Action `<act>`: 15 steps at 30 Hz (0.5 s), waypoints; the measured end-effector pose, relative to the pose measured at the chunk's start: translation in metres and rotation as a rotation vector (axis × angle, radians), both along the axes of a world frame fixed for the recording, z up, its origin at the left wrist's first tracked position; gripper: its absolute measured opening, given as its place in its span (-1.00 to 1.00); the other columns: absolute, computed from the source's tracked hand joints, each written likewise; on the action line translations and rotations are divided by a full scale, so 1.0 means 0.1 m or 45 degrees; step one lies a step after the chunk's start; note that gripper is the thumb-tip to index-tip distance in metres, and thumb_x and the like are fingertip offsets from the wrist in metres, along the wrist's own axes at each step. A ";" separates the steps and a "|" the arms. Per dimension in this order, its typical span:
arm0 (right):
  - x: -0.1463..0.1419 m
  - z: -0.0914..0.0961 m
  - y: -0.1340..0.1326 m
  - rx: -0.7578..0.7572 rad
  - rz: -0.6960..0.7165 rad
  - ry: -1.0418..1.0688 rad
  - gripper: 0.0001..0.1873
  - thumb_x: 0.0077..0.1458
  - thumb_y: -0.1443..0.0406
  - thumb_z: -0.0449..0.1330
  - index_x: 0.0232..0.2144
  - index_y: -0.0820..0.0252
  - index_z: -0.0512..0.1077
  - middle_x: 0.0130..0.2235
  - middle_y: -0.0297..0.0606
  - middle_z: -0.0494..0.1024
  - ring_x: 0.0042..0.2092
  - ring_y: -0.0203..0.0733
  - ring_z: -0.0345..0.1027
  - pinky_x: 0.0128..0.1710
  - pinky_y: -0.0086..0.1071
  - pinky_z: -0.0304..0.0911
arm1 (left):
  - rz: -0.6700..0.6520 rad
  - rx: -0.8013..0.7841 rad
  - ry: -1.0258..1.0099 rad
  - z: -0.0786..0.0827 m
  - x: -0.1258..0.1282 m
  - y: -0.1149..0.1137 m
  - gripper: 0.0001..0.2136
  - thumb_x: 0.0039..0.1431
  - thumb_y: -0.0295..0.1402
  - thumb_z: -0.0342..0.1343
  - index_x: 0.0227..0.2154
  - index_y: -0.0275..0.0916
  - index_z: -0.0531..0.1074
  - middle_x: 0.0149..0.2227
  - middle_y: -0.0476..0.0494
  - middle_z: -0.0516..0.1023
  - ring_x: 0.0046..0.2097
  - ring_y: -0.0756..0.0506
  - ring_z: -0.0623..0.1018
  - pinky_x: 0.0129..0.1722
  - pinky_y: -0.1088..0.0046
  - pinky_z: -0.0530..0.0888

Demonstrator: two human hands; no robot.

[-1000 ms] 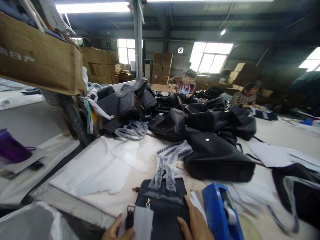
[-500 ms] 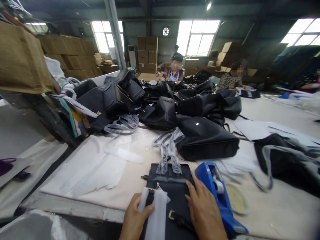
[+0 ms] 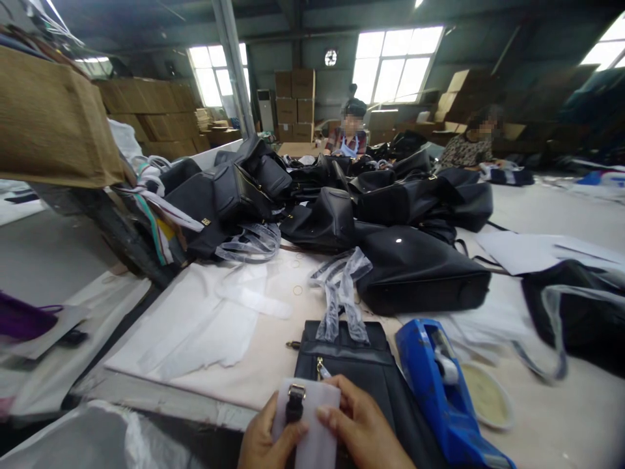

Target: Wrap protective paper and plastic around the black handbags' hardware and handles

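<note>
White sheet (image 3: 315,396) between left fingers (image 3: 289,439) and right fingers (image 3: 347,393)

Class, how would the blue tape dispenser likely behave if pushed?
The blue tape dispenser would probably stay stiff: its frame looks hard. It seems unlikely to roll, being long and angular, though its round tape roll might turn.

The white sheet (image 3: 319,394) hides fingers of the left hand (image 3: 271,436); it and the right hand (image 3: 364,423) cover part of the black bag (image 3: 349,358), cropped at the near edge. The blue tape dispenser (image 3: 417,365) partly covers a pale dish (image 3: 488,397). At left, a brown container (image 3: 49,124) leaves view. The far-right dark mass (image 3: 596,111) is too blurred to identify.
</note>
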State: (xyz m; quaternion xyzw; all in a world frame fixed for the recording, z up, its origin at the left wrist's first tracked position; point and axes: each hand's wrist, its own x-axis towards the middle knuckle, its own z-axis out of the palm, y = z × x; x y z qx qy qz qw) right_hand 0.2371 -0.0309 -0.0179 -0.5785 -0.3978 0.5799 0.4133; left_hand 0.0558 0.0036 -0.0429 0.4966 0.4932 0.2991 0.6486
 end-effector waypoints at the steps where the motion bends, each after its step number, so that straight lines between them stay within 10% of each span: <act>1: 0.00 -0.02 0.00 0.006 0.005 -0.021 -0.82 0.04 0.21 0.19 -0.32 0.19 0.43 -0.38 -0.32 0.55 -0.34 -0.16 0.42 -0.40 -0.43 0.26 | -0.041 -0.026 -0.075 0.01 -0.02 0.02 -0.57 0.01 -0.10 0.27 -0.12 -0.27 0.50 -0.29 -0.16 0.62 -0.22 -0.23 0.56 -0.23 0.37 0.50; 8: 0.00 -0.02 0.00 0.152 0.097 -0.396 -0.79 0.11 0.24 0.13 -0.19 0.14 0.46 -0.33 -0.28 0.58 -0.31 -0.13 0.47 -0.35 -0.40 0.34 | 0.038 -0.296 -0.384 -0.06 -0.04 0.05 -0.55 -0.06 -0.13 0.34 -0.12 -0.24 0.52 -0.28 -0.19 0.64 -0.25 -0.22 0.58 -0.23 0.31 0.50; 15: 0.09 0.09 -0.03 0.433 -0.013 -0.912 -0.80 0.10 0.18 0.19 -0.21 0.09 0.46 0.17 -0.07 0.36 0.19 0.06 0.23 0.12 -0.19 0.21 | 0.093 -0.181 -0.117 -0.16 0.05 0.03 -0.51 -0.15 -0.04 0.34 -0.18 -0.25 0.54 -0.37 -0.15 0.65 -0.30 -0.24 0.58 -0.29 0.36 0.49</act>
